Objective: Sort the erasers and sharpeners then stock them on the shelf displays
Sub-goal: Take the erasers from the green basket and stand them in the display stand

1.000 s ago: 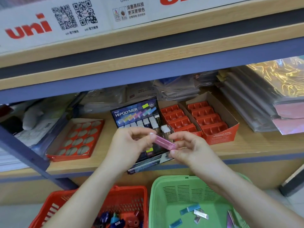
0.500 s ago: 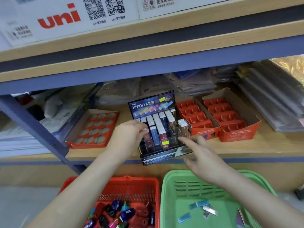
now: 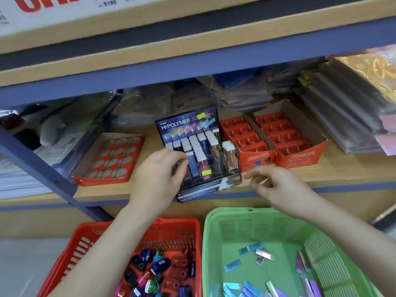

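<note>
At eraser display (image 3: 188, 123): left hand (image 3: 158, 174) curled, right hand (image 3: 276, 185) relaxed.

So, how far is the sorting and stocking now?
Sorting looks done: sharpeners lie in the red basket, loose erasers in the green basket. The Hi-Polymer display is partly filled. The left hand is at its front-left slots, its grip unclear; the right hand hovers empty. Left: the basket erasers, and all sharpeners, since the red trays beside it look empty.

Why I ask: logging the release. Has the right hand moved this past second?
Yes. The right hand shifted right, from before the HI-POLYMER eraser display to beside its corner.
</note>
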{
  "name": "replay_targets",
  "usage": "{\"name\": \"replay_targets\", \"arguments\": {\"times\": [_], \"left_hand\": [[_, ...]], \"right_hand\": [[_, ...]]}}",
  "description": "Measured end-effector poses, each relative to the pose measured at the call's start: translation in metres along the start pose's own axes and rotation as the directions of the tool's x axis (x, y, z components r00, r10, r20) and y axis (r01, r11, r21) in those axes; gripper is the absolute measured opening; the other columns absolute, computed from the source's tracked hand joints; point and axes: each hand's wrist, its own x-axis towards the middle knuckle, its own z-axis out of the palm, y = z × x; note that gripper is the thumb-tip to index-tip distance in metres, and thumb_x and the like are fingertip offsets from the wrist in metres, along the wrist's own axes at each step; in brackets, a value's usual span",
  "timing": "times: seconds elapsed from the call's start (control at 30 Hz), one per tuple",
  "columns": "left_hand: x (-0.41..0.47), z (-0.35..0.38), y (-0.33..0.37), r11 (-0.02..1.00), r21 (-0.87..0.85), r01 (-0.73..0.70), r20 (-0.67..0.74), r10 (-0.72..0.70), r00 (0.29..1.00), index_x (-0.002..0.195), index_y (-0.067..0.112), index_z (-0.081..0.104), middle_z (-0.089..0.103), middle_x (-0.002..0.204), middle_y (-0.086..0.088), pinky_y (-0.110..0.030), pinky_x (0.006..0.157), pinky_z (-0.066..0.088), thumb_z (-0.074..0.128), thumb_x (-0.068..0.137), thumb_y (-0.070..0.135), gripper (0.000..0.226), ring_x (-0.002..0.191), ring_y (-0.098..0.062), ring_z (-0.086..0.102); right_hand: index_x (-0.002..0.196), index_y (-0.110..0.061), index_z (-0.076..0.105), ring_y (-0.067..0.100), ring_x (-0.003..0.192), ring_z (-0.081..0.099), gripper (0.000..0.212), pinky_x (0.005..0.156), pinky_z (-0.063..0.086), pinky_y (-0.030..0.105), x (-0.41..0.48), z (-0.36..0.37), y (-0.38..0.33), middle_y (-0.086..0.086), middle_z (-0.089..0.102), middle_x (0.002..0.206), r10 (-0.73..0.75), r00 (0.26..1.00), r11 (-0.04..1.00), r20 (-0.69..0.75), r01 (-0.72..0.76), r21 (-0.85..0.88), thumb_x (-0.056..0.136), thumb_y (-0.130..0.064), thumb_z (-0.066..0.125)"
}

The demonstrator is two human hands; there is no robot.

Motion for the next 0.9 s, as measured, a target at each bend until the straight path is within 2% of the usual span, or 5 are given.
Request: {"name": "replay_targets", "arguments": {"times": [0.2,0.33,0.53,0.77,0.9], "left_hand": [[-0.074,0.063,0.049,0.984,-0.181,0.001,0.415,0.075,0.907,0.087,0.025,0.068,0.066,0.079,0.011,-0.029,0.066,0.052,0.051,0.086,0.034,0.019,0.073,-0.01,0.061],[-0.122,0.152,0.062,0.995,-0.077,0.058,0.788,0.025,0.616,0.101,0.026,0.064,0.068,0.1,0.003,-0.033,0.076,0.05,0.051,0.089,0.031,0.018,0.095,-0.022,0.062],[-0.19,0.256,0.077,0.995,0.031,-0.099,0.975,-0.008,0.224,0.11,0.021,0.064,0.065,0.113,-0.007,-0.034,0.082,0.05,0.056,0.085,0.008,0.029,0.104,-0.029,0.062],[-0.249,0.329,0.072,1.0,-0.014,0.026,0.993,0.011,0.115,0.127,0.011,0.046,0.048,0.126,-0.011,-0.041,0.094,0.048,0.065,0.083,0.014,0.048,0.115,-0.03,0.05],[-0.26,0.343,0.068,0.999,-0.041,0.002,0.997,0.04,0.068,0.116,0.012,0.049,0.05,0.115,-0.011,-0.041,0.085,0.048,0.071,0.079,0.021,0.044,0.107,-0.031,0.052]], "right_hand": [[0.11,-0.025,0.066,0.006,0.075,0.054,0.023,0.067,0.037,0.017,-0.033,0.015,0.069,-0.015,0.063,0.082,0.152,0.96,0.931,0.234,-0.059,-0.361,0.089,-0.02,0.059],[0.122,-0.021,0.06,0.018,0.096,0.062,0.035,0.076,0.042,0.024,-0.065,0.049,0.127,-0.004,0.069,0.104,0.359,0.858,0.876,0.366,-0.174,-0.45,0.088,-0.019,0.059],[0.135,-0.017,0.05,0.023,0.114,0.058,0.049,0.087,0.044,0.024,-0.082,0.118,0.218,0.008,0.064,0.124,0.527,0.739,0.822,0.42,-0.318,-0.472,0.088,-0.017,0.06],[0.096,-0.02,0.047,0.028,0.112,0.056,0.027,0.103,0.035,0.045,-0.085,0.218,0.279,0.006,0.057,0.102,0.522,0.625,0.844,0.58,-0.285,-0.453,0.078,-0.025,0.068],[0.108,-0.012,0.051,0.03,0.102,0.061,0.043,0.084,0.05,0.034,-0.08,0.232,0.285,0.013,0.06,0.106,0.494,0.636,0.865,0.592,-0.296,-0.404,0.072,-0.022,0.073]]}}
